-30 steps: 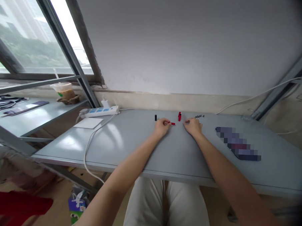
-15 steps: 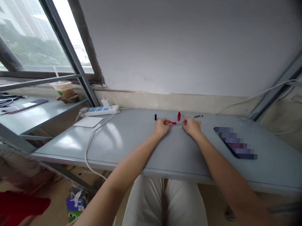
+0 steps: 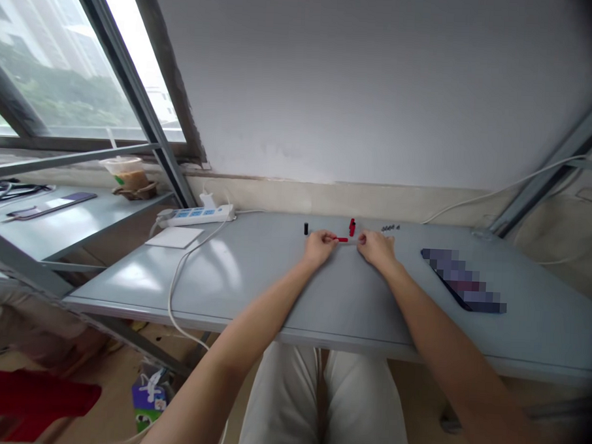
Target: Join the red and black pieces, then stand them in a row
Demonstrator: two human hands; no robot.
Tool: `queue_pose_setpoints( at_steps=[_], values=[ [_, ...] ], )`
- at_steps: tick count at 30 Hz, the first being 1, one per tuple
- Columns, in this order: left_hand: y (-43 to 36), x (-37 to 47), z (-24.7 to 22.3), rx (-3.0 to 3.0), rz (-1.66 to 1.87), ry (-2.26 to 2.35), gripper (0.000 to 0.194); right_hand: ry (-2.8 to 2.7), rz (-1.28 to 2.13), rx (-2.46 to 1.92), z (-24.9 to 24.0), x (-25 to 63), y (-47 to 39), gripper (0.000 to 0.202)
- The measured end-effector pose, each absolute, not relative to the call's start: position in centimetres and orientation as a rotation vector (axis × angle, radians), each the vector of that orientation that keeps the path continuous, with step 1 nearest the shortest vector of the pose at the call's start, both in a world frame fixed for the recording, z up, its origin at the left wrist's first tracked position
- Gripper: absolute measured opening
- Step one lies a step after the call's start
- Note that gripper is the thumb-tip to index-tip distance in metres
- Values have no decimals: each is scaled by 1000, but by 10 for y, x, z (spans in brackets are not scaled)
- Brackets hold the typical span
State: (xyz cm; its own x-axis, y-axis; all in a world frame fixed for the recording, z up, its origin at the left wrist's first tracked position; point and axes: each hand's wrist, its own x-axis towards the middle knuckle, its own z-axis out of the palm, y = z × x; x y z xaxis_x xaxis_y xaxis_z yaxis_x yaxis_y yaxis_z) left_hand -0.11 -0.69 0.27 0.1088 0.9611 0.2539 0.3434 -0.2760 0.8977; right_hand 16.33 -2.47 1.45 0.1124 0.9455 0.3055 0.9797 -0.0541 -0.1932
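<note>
Pinched in the fingers of my left hand is a slim red stick-like piece, pointing right above the desk. A thin, pale shaft seems to run from its right end toward my right hand. The right fingers are closed in a pinch at that end; what they grip is too small to make out. Just beyond the hands stands a small red piece with a dark part. A short black cylinder is upright behind my left hand. Several tiny dark pieces lie in a row behind my right hand.
A phone lies on the right of the grey desk. To the left are a white power strip, a flat white square and a cable hanging over the front edge. A drink cup stands on the neighbouring desk.
The view has shifted very slightly. Both hands keep almost the same place and the same closed pinch, and the red stick-like piece remains in my left fingers.
</note>
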Motion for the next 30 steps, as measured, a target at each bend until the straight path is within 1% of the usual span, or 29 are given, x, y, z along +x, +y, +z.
queue_pose_setpoints(
  at_steps=[7,13,19,22,27,30],
  values=[
    [-12,-2,7,1762,1148,1308,10,-1899,-195,-2013,17,163,-27,17],
    [-12,1,5,1653,1110,1293,8,-1915,-204,-1959,18,157,-29,18],
    [-11,2,5,1644,1118,1268,7,-1986,-156,-1793,16,144,-30,27],
    [-10,0,4,1641,1143,1258,7,-2024,-163,-1736,16,141,-32,28],
    [-8,0,2,1668,1158,1236,9,-2046,-150,-1764,18,141,-34,24],
    [-8,-2,5,1720,1117,1310,15,-2019,-116,-1812,19,143,-33,19]
  ],
)
